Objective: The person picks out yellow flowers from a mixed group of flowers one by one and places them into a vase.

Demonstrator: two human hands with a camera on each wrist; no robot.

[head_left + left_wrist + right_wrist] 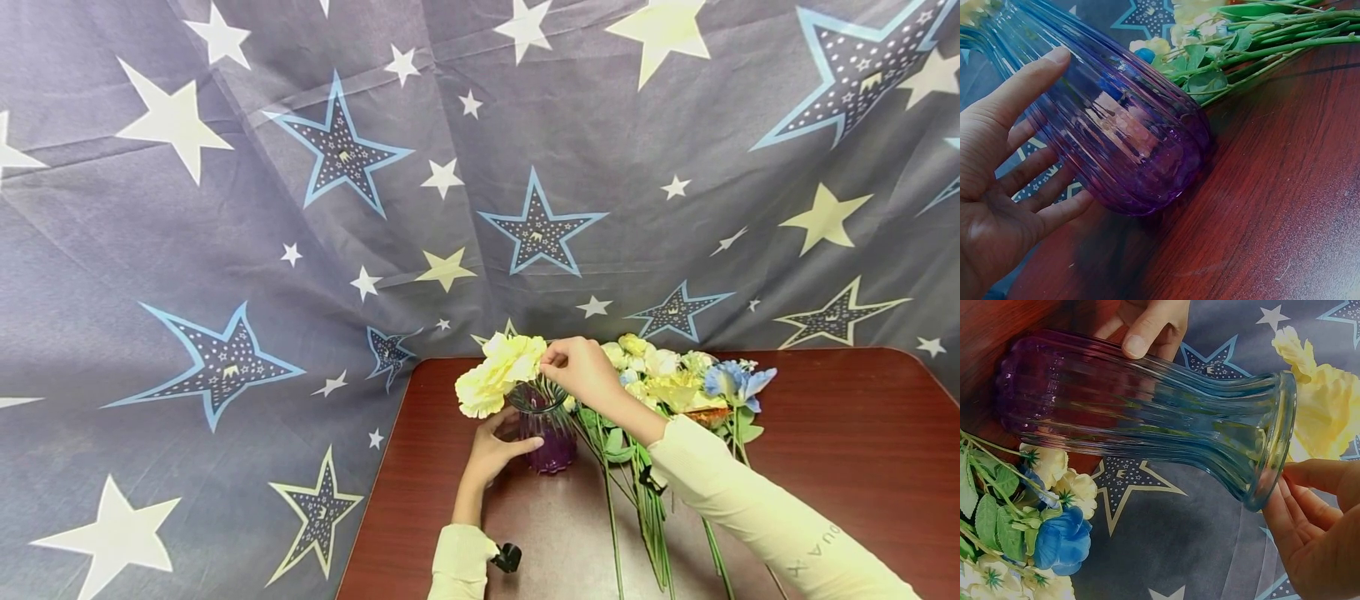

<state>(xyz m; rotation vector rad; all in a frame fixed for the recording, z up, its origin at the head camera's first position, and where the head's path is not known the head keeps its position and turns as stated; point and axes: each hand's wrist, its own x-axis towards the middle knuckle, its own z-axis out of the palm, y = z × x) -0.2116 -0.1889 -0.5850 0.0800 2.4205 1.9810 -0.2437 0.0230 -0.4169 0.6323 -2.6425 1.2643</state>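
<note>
A ribbed glass vase (pixel 551 437), blue at the flared mouth and purple at the base, stands upright on the table. My left hand (pixel 491 450) holds it from the left side, with the thumb (pixel 1035 81) across the front and the fingers (pixel 1038 169) behind. A large yellow flower (pixel 498 375) leans out over the left of the mouth. Beside the glass rim (pixel 1285 440), my right hand (pixel 1313 525) pinches at the flower's near edge with thumb and fingertips. What lies between those fingertips is mostly hidden.
Right of the vase lies a pile of artificial flowers (pixel 675 383), cream, yellow and blue, their long green stems (pixel 652 533) pointing toward the near edge. The dark red wooden table (pixel 847 433) meets a grey star-printed cloth (pixel 465 225) behind.
</note>
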